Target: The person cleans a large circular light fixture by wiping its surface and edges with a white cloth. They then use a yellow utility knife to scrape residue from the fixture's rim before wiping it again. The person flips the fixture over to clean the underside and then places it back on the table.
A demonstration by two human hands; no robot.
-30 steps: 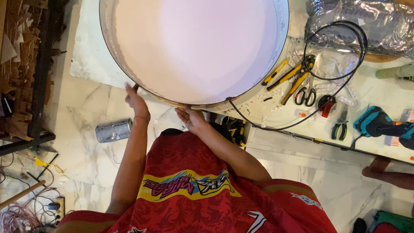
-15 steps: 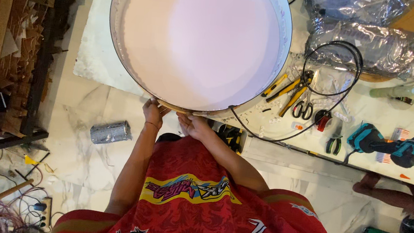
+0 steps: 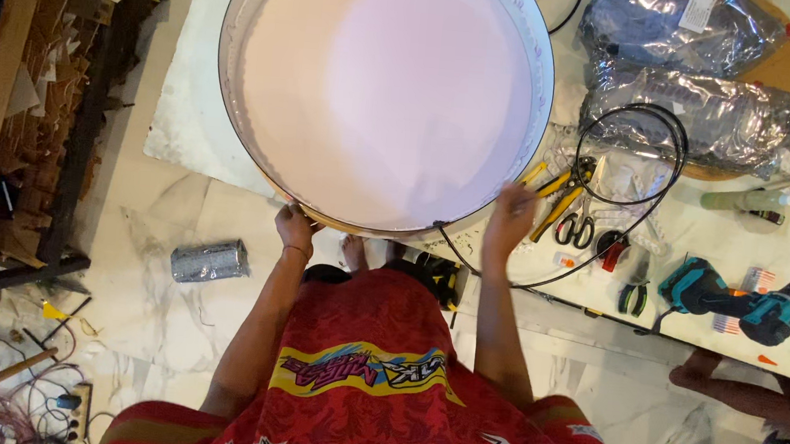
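The person in the red shirt is working around the big round pan (image 3: 383,88) of pale pink material, which is sitting on a white sheet (image 3: 180,118) on the marble floor (image 3: 137,228), right in front of their feet. A second ago both hands were close together at the near rim; now they have spread apart. The left hand (image 3: 294,229) is curling its fingers over the near edge of the rim, gripping it, while the right hand (image 3: 510,218) has slid round to the right side of the rim and is resting there, fingers loosely together and a little blurred, so I cannot tell whether it is pinching the edge or only pressing on it. That wider hold is giving them better purchase on the pan. Room is tight on the right: a black cable loop (image 3: 629,185) is lying just beside the rim, with yellow-handled pliers (image 3: 559,194), scissors (image 3: 577,227) and a teal drill (image 3: 745,300) spread beyond it, and another person's leg (image 3: 743,381) is nearby. To the left the floor is more open, holding only a small silver can (image 3: 209,260) before the wooden clutter (image 3: 39,96).
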